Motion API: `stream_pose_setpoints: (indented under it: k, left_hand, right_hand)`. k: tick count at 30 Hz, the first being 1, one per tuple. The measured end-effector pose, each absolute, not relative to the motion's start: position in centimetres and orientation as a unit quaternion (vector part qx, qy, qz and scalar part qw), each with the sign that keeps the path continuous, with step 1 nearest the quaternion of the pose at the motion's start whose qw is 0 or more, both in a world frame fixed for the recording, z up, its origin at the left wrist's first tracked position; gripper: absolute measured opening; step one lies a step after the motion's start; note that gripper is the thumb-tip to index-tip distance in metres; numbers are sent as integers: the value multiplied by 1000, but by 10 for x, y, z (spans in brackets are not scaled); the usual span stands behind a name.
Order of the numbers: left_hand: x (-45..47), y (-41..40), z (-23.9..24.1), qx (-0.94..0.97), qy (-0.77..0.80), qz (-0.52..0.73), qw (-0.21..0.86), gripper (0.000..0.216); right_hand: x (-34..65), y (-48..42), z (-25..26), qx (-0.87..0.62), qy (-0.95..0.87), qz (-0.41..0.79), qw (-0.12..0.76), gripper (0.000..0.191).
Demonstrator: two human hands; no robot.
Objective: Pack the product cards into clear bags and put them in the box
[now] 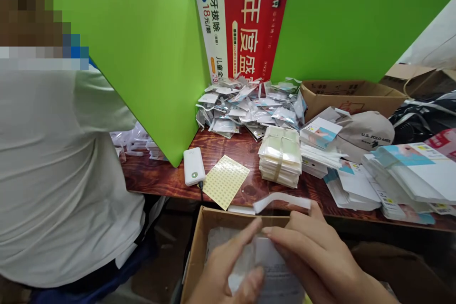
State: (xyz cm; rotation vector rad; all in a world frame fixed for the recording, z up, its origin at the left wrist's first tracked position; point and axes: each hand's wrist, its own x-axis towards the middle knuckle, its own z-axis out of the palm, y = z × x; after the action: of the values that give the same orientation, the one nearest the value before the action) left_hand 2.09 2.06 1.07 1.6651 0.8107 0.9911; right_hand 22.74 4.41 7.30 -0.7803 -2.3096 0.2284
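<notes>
My left hand [233, 261] is closed around the left side of a clear plastic bag with a printed white card [278, 275] inside. My right hand [317, 251] lies along the bag's upper right edge, its fingertips close to those of my left hand. A curled white strip [281, 197] sticks out from between the right fingers, above the bag. Both hands are over an open cardboard box [195, 251] with clear plastic inside. My palms and the hands themselves hide part of the bag.
On the wooden table lie a white power bank [194, 166] with a cable, a yellow sticker sheet [226, 180], a banded stack of clear bags [280, 156], card stacks [356, 185] and heaped filled bags [249, 104]. A cap [368, 133] sits right. A person [64, 166] sits left, beyond a green partition [142, 47].
</notes>
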Motion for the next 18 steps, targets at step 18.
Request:
stream_pose_setpoints:
  k: [18]
  left_hand:
    - [29, 13, 14, 633, 516, 378, 436, 39]
  right_hand:
    - [196, 69, 47, -272, -929, 6, 252, 33]
